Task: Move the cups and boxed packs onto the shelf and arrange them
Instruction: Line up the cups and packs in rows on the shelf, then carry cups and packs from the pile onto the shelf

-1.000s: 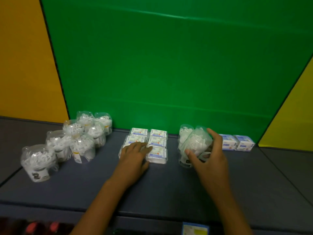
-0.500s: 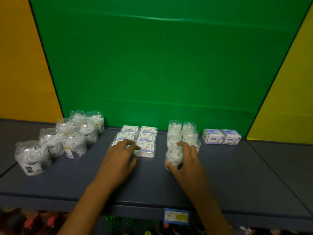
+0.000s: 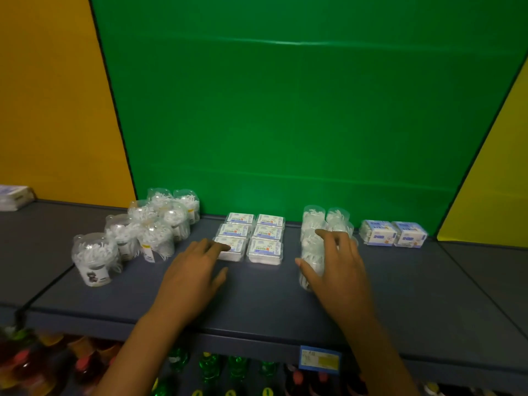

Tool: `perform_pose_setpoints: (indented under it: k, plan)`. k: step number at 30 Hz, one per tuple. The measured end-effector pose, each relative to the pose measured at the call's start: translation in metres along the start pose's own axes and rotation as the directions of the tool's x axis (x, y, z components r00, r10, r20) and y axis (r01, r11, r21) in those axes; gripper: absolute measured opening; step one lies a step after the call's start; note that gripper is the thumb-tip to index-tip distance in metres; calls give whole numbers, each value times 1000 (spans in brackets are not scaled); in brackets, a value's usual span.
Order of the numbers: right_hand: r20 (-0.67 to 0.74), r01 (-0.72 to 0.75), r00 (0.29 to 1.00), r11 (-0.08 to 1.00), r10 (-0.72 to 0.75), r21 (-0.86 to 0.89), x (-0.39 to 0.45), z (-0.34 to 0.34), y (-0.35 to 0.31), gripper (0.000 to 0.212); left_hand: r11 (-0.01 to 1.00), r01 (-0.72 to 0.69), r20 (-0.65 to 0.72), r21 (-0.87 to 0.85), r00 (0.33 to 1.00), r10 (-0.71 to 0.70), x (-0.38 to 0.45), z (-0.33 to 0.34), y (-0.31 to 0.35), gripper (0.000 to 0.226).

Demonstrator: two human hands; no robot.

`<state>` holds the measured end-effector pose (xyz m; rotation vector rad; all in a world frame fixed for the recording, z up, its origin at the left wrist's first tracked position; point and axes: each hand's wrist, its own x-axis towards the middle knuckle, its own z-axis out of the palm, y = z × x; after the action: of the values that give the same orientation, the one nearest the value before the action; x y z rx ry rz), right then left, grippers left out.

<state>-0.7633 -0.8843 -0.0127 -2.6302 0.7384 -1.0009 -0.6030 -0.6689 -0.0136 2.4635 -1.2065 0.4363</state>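
Note:
On the dark grey shelf point(image 3: 257, 298) stand several clear cups of white sticks point(image 3: 134, 235) at the left. Several flat boxed packs point(image 3: 251, 234) lie in two columns at the middle. My left hand point(image 3: 194, 270) rests flat, fingertips touching the front-left pack point(image 3: 233, 248). A second cluster of clear cups point(image 3: 325, 221) stands right of the packs. My right hand point(image 3: 337, 264) wraps the front cup point(image 3: 310, 264) of that cluster, which stands on the shelf. Two blue-and-white boxes point(image 3: 393, 232) sit at the far right.
A green back panel point(image 3: 285, 124) rises behind the shelf, with yellow panels on both sides. A white pack point(image 3: 14, 197) lies at the far left. Bottles point(image 3: 211, 370) fill the shelf below, and a blue price tag point(image 3: 320, 360) hangs on the shelf edge.
My right hand set the cup down at the front of the right cluster and stays around it. My left hand slid slightly back from the front-left pack.

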Motion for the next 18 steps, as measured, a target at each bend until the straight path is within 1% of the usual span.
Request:
perform_pose_setpoints:
  k: [5, 9, 12, 14, 18]
  plan:
    - [56, 168, 985, 982, -164, -81, 13, -8, -56, 59, 998, 42, -64, 37, 997, -40, -8, -35, -25, 46]
    - [126, 242, 966, 963, -227, -117, 12, 3, -115, 58, 997, 54, -93, 52, 994, -49, -30, -70, -63, 48]
    - [183, 250, 955, 965, -233, -80, 1, 21, -168, 64, 994, 91, -119, 53, 989, -84, -59, -103, -104, 48]
    - [223, 297, 934, 953, -279, -53, -7, 36, -207, 69, 990, 123, -126, 68, 986, -113, -82, -122, -135, 50]
    - [239, 382, 892, 922, -384, 57, -22, 63, -289, 64, 971, 223, -139, 87, 968, -210, -133, -157, -199, 53]
